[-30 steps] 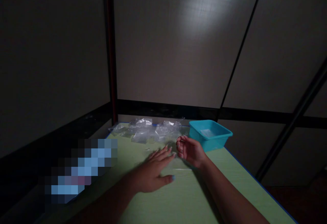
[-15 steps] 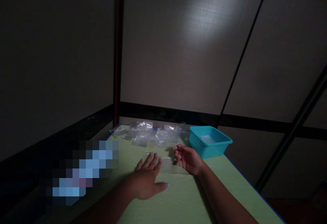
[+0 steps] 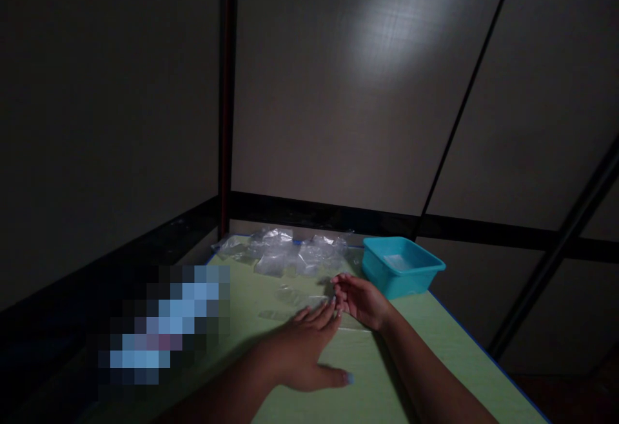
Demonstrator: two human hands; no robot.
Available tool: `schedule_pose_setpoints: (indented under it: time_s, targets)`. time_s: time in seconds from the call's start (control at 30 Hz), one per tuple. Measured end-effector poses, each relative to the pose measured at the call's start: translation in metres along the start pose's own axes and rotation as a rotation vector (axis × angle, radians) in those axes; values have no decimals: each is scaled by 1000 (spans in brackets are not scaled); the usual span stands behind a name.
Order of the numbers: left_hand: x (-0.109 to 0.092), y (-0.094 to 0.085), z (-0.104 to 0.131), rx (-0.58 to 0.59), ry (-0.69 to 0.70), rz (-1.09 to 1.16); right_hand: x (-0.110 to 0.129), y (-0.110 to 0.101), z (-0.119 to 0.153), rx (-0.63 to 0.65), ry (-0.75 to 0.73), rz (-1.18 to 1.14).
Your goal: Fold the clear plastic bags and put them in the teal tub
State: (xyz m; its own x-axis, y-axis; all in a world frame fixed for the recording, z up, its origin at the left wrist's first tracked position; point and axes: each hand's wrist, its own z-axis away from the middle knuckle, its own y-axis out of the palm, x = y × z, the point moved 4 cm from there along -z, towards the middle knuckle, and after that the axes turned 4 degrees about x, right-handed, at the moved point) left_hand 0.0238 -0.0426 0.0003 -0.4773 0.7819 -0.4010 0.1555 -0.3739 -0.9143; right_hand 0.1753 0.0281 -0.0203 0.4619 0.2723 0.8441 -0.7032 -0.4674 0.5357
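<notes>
A clear, flat plastic bag (image 3: pixel 294 296) lies on the light green table in front of me. My left hand (image 3: pixel 309 346) rests palm down over it, fingers stretched out and thumb apart, pressing on the plastic. Its fingertips reach up to my right hand (image 3: pixel 360 301), which lies on its side at the bag's right part. The right fingers are loosely curled and apart, and I see nothing held in them. Part of the bag is hidden beneath both hands.
Several crumpled clear plastic bags (image 3: pixel 285 253) lie along the table's far edge. A turquoise plastic basin (image 3: pixel 406 276) stands at the back right, with something pale and clear inside. A blurred-out blue patch (image 3: pixel 178 314) is at the left. Dark panelled walls (image 3: pixel 319 102) rise behind the blue-edged table.
My left hand has slid right across the plastic until its fingertips meet my right hand. The bag's left part is now uncovered. My right hand has stayed nearly in place.
</notes>
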Motion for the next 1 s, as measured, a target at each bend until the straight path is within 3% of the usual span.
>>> schedule_pose_setpoints:
  time_s: [0.13, 0.3, 0.43, 0.57, 0.67, 0.73, 0.83, 0.9, 1.0]
  targets:
    - [13, -2, 8, 42, -155, 33, 1, 3, 1, -16, -16, 38]
    - [32, -4, 17, -23, -432, -4, 0, 5, 1, -29, -19, 62]
    - [53, -10, 21, -213, -585, -103, 2, 9, 3, -8, -18, 75]
    - [75, -26, 22, -413, -618, -204, 11, 13, 6, 28, -65, 73]
    - [90, -38, 25, -534, -688, -259, 21, 9, 7, -23, -148, 139]
    - [97, -41, 25, -593, -699, -265, 25, 6, 7, -104, -218, 309]
    - [102, -42, 23, -622, -701, -247, 24, 17, 10, -142, -326, 759]
    - [104, -41, 20, -625, -691, -235, 13, 36, 12, -28, -317, 1090]
    - [106, -39, 16, -632, -657, -231, -9, 61, 14, 124, -132, 1374]
